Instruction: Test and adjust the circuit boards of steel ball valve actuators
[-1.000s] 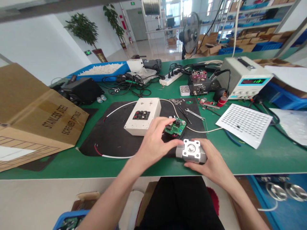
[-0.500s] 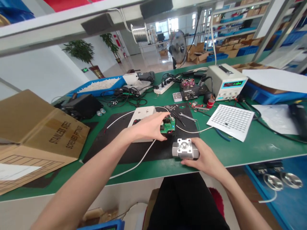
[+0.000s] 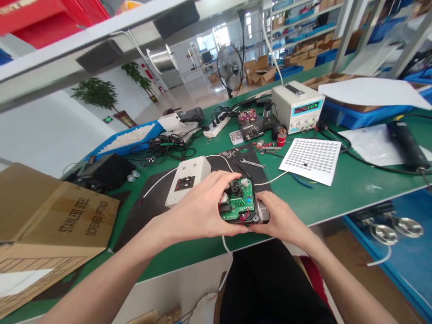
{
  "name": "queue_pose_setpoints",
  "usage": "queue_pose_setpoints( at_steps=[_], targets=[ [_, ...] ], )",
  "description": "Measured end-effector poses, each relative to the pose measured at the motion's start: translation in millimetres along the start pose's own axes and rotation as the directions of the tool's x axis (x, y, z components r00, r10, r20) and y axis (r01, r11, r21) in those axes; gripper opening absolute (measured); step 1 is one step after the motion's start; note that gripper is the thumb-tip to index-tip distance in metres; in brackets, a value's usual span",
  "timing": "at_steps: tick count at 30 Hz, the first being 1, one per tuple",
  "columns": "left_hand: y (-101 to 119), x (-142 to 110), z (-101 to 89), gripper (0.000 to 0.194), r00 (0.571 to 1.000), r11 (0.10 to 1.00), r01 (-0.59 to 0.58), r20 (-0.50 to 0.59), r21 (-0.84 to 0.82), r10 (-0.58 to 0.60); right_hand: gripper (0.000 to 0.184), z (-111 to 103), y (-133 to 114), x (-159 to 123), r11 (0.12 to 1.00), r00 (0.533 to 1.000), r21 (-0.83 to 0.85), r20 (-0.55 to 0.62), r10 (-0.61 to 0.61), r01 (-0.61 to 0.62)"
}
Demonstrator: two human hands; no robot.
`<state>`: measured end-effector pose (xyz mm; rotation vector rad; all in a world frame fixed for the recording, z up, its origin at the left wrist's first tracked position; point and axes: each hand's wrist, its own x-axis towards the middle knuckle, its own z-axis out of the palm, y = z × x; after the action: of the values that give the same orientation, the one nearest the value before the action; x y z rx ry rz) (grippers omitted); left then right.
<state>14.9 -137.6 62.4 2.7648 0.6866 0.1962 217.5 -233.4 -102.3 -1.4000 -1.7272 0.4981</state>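
Observation:
My left hand [image 3: 202,209] grips a green circuit board module [image 3: 238,204] with black and white parts on top. It holds the module right over the silver metal block [image 3: 263,215], most of which is hidden. My right hand [image 3: 281,220] wraps around that block from the right, at the near edge of the black mat [image 3: 148,207]. A white cable [image 3: 225,245] hangs down from the module over the table edge. The white box [image 3: 187,180] with a black terminal panel lies just behind my left hand.
A cardboard box [image 3: 50,225] fills the left. A perforated white sheet [image 3: 312,159], a wrench [image 3: 251,164], a power supply [image 3: 297,107], a soldering station [image 3: 251,126], a power strip [image 3: 216,127] and a blue bin [image 3: 124,139] lie behind. Blue crates stand at right.
My left hand has lifted the green circuit board off the mat and brought it toward me onto the metal block. My right hand has stayed on the block. The camera tilted up.

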Motion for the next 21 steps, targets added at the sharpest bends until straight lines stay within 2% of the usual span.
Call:
queue_pose_setpoints(
  at_steps=[5,14,21],
  targets=[
    [3.7,4.7,2.5,0.094,1.0,0.998,-0.002,0.011,0.07,0.001,0.066,0.1,1.8,-1.1,1.0,1.0,0.012,-0.022,-0.003,0.003],
    [4.0,6.1,-4.4,0.094,0.994,0.994,-0.008,0.106,0.114,-0.004,0.073,-6.7,-1.3,1.3,1.0,1.0,0.009,0.022,-0.002,0.002],
    [5.0,6.4,-4.3,0.095,0.991,0.989,-0.043,0.133,0.142,0.024,0.07,-5.6,0.0,1.3,1.0,1.0,0.004,0.027,0.002,-0.002]
  ],
)
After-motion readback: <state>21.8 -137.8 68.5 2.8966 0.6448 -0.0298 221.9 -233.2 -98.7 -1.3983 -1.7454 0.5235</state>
